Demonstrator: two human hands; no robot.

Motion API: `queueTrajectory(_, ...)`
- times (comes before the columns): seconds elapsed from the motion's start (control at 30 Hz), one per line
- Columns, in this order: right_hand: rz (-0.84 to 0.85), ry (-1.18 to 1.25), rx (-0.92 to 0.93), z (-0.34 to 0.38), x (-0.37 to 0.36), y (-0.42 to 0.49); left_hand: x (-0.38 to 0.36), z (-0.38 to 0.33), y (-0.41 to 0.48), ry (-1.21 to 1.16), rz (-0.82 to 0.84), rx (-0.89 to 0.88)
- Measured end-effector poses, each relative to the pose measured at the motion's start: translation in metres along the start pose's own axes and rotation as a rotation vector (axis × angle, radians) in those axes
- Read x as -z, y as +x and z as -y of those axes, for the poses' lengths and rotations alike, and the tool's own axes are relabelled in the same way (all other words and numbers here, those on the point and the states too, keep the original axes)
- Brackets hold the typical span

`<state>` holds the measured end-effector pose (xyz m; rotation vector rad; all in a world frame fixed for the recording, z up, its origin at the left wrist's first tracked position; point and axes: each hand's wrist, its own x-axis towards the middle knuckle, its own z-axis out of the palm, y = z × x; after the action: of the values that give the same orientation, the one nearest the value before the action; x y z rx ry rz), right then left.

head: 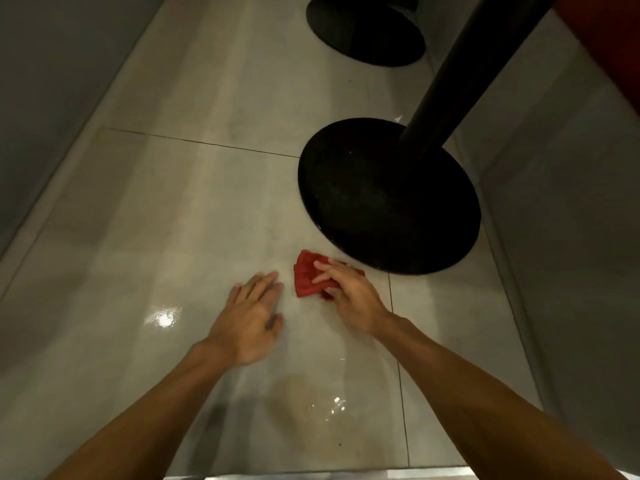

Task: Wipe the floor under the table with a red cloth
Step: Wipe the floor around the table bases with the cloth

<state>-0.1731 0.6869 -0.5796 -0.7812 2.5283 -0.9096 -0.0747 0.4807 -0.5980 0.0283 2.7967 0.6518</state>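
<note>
A folded red cloth point(306, 276) lies on the glossy beige tiled floor point(194, 209), just in front of the near table's round black base. My right hand point(349, 296) rests on the cloth's right half, fingers over its top and thumb curled under its near edge, pressing it to the floor. My left hand point(247, 320) lies flat on the bare tile a short way to the left of the cloth, palm down with fingers spread, holding nothing.
The black disc base point(374, 202) carries a black pole point(460, 71) rising to the upper right. A second black base point(363, 32) stands farther back. Grey panels point(52, 98) wall the floor strip on the left, and another grey panel point(571, 237) on the right.
</note>
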Motion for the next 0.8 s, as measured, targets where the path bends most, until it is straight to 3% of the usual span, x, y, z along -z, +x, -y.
queueTrajectory(0.3,0.052,0.029,0.145,-0.019,-0.007,-0.062,-0.014,-0.022,-0.014,0.101,-0.022,0.154)
queueTrajectory(0.43,0.082,0.123,0.098,-0.022,-0.005,-0.08,-0.015,-0.022,-0.016,0.148,-0.014,0.153)
queueTrajectory(0.53,0.149,0.334,-0.063,-0.012,0.014,-0.072,-0.005,-0.017,-0.015,0.214,0.058,0.128)
queueTrajectory(0.8,-0.023,0.359,-0.082,0.002,0.043,-0.036,0.027,-0.017,-0.001,0.509,0.195,-0.052)
